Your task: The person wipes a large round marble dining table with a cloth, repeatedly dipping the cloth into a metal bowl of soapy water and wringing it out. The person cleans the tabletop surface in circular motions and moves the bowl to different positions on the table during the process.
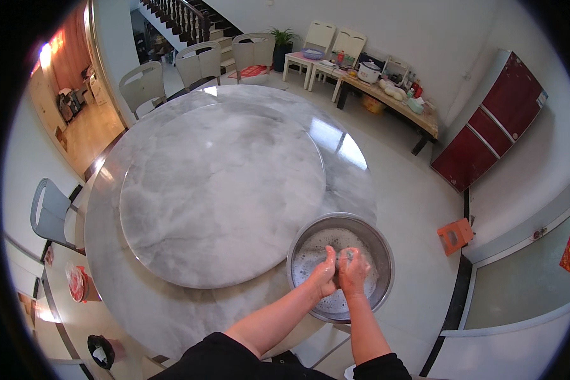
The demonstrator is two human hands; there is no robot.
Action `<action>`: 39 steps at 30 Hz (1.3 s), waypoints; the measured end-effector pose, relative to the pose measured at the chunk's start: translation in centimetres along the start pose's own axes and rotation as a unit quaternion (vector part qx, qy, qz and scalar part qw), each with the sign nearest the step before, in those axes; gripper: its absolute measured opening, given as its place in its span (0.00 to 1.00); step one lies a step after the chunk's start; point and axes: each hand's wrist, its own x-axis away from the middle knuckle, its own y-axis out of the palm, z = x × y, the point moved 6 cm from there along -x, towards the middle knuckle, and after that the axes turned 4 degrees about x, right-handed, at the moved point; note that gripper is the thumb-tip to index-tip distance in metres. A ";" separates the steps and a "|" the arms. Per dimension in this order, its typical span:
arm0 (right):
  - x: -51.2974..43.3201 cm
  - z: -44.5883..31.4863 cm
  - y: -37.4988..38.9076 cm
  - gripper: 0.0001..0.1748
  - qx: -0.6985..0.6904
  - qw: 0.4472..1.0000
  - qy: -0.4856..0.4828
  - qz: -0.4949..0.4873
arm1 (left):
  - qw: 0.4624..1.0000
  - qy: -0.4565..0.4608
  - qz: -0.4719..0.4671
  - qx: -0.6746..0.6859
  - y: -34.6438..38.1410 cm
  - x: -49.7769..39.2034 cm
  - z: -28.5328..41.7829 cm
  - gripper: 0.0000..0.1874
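A round stainless steel basin (388, 266) holds sudsy, cloudy water, at the near right edge of a round marble-patterned table (123, 270). Both my hands are over the basin, close together and wet. My left hand (327, 274) has its thumb up and its palm turned towards the other hand. My right hand (354, 270) has curled fingers, slightly blurred. Something greyish shows between the palms, too unclear to name, so whether either hand grips it is not plain. The black sleeves end at the forearms.
A raised round turntable (223, 199) lies on the table, left of the basin. Chairs stand beyond the table. An orange plastic stool (456, 236) is on the floor at the right, below a red refrigerator (494, 123). A lined bin (100, 352) stands at the lower left.
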 end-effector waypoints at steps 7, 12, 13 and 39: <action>-0.5 3.2 1.4 0.16 -0.463 0.832 0.222 -0.210 | 0.965 -0.100 -0.132 -0.204 1.4 0.0 0.4 0.16; -1.1 0.1 -0.2 0.16 -0.554 0.770 0.178 -0.263 | 0.955 -0.108 -0.103 -0.257 2.6 1.1 0.9 0.27; -1.0 -0.1 -0.3 0.15 -0.551 0.772 0.178 -0.264 | 0.947 -0.095 -0.089 -0.293 2.5 0.9 0.9 0.27; 1.4 0.1 -0.9 0.10 -0.429 0.885 0.131 -0.121 | 0.627 0.159 0.036 -0.762 1.5 0.6 2.3 0.17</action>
